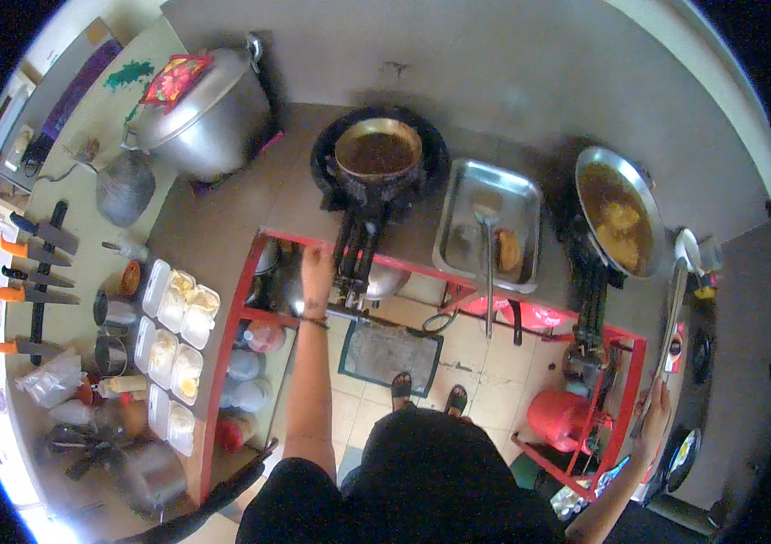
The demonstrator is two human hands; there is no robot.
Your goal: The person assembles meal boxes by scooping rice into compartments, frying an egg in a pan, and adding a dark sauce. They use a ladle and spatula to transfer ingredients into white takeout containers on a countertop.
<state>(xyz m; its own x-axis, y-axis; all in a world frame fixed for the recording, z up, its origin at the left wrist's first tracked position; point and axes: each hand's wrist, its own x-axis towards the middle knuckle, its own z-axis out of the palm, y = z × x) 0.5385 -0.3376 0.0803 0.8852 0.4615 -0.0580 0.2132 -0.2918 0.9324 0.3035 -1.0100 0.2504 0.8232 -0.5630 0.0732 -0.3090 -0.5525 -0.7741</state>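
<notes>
Has the right hand (656, 412) low on the right side, apparently closed round the near end of a long-handled utensil (675, 304). Holds the left hand (317, 267) further forward, just beside the burner pipes (369, 238), loosely curled and seen from the back — cannot tell whether pinched on anything small. Past both, sits at far right: the right pan (648, 201), carrying oil and browned pieces (619, 216).

Looks, in judgement, like tending a fry. Best to slide the utensil in low, from the pan's edge, and turn each piece away from the body. Lift slowly, let drain over the oil, then carry level to the metal tray (465, 213), lying between the two burners. Mind the spatula (490, 281), jutting out over the near edge of the surface (222, 218) — easy to knock. Bring the left forearm clear of the heat.

Count, near to far: two sandals (401, 385) on the feet; one red gas cylinder (556, 419) under the surface at right; three open foam boxes (157, 286) in a row at left, filled with food; one tray, holding one spatula and at least one browned piece; two pans, including the left pan (342, 152) of dark liquid; two pieces discernible in the right pan; five knives (61, 297) along the left; one big lidded pot (222, 127) near the back wall.
</notes>
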